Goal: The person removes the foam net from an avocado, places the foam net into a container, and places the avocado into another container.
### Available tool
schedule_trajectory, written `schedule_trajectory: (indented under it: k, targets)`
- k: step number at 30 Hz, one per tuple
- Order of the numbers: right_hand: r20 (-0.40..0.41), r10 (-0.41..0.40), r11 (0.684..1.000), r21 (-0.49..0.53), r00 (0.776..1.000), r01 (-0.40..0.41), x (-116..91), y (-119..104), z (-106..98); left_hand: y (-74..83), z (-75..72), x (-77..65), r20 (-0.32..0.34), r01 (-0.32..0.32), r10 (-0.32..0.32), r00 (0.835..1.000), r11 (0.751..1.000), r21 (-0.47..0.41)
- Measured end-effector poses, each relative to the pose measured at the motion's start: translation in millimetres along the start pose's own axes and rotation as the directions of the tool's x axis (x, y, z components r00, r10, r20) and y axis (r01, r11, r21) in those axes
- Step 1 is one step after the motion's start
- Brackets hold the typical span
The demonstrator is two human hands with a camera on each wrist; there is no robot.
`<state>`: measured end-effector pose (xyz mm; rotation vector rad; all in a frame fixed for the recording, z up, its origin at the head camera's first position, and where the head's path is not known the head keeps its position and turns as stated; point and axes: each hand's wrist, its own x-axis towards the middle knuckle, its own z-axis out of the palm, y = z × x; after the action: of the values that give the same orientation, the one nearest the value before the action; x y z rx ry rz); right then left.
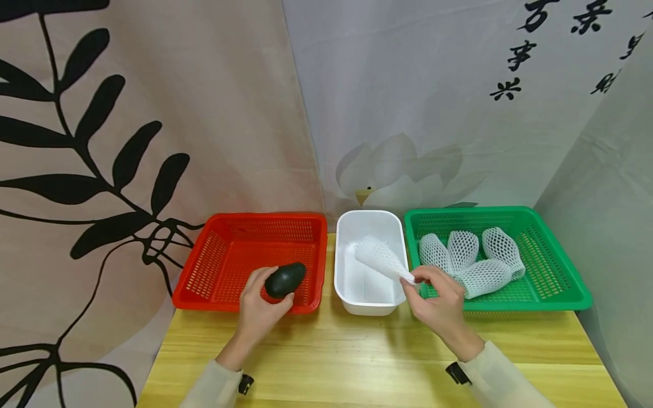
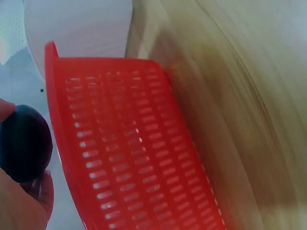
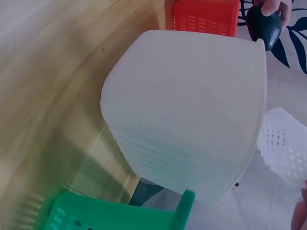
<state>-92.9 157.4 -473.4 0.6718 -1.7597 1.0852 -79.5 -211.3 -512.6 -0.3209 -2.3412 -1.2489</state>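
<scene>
A dark green avocado [image 1: 285, 280] is gripped between the thumb and fingers of my left hand [image 1: 261, 306], over the front right part of the red basket [image 1: 204, 303]. The left wrist view shows the same avocado [image 2: 26, 143] beyond the basket's rim. My right hand [image 1: 441, 303] pinches one end of a white foam net sleeve [image 1: 380, 258], whose wide end hangs over the white bin [image 1: 369, 309]. In the right wrist view the sleeve [image 3: 283, 143] appears at the right edge, with only a little of the hand visible.
To the right, a green basket [image 1: 551, 272] holds several white foam net sleeves [image 1: 484, 277]. All three containers stand side by side on a wooden table [image 1: 357, 362]. Behind them hangs a printed cloth [image 1: 245, 113].
</scene>
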Motion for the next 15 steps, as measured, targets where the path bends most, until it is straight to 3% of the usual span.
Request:
schedule_trajectory:
  k: [5,15]
  targets:
    - [0.009,-0.024,0.998,-0.057,1.0,0.024,0,9,10,-5.3,-2.7,7.0,0.005,0.026,-0.026,1.0,1.0,0.015]
    - [0.044,0.021,0.994,-0.11,0.999,-0.016,-5,22,25,-16.9,-4.2,19.6,0.036,0.102,-0.103,0.994,0.994,0.032]
